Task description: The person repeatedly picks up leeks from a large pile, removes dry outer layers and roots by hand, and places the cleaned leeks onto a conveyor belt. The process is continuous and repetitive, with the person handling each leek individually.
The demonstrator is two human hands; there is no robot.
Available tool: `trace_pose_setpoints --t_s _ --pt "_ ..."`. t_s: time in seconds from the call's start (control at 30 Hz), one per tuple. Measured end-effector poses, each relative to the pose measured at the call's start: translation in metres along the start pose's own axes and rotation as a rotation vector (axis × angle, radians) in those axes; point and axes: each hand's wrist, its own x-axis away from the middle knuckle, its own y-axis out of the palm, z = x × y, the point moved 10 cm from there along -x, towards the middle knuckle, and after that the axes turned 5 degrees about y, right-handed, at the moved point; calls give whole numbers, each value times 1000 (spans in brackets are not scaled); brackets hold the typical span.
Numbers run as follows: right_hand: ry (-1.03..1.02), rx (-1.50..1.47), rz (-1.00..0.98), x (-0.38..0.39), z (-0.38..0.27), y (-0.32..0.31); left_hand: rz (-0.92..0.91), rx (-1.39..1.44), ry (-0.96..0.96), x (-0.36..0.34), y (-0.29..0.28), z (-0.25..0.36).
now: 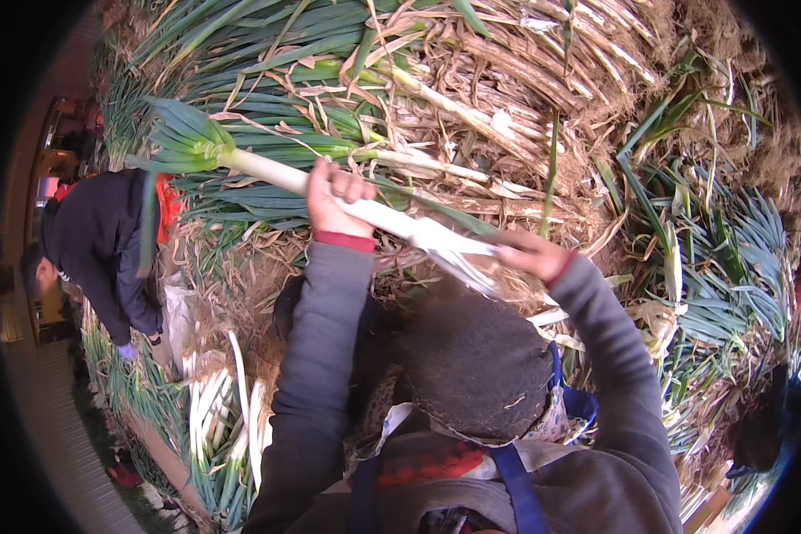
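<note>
My left hand [336, 200] is closed round the white shank of a long leek [267, 170], just above the middle of the view. Its fanned green leaves [187, 142] point to the upper left. My right hand [534, 254] has its fingers closed at the thin lower-right end of the same leek. Loose pale strips of peel [461, 270] hang from the shank near that hand. Dense layers of leeks with dry, brown outer leaves [481, 80] lie just beyond both hands.
A person in dark clothing [98, 231] bends at the left beside a red-orange item [168, 209]. White-stemmed leeks [211, 414] lie at lower left, more green leeks [739, 267] at right. A dark, soil-flecked rounded shape [476, 360] sits below my hands.
</note>
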Motion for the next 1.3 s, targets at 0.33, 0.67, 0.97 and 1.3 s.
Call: trace_pose_setpoints --t_s 0.33,0.67,0.97,1.3 --pt "646 396 1107 280 163 -115 259 -20 -279 -37 -74 -49" --pt "-147 213 450 29 -10 -11 229 96 -161 -51 -66 -22" --pt "-194 250 417 46 -56 18 499 -105 -151 -45 -127 -36" --pt "437 -5 734 265 -16 9 552 -138 -98 -46 -153 -16"
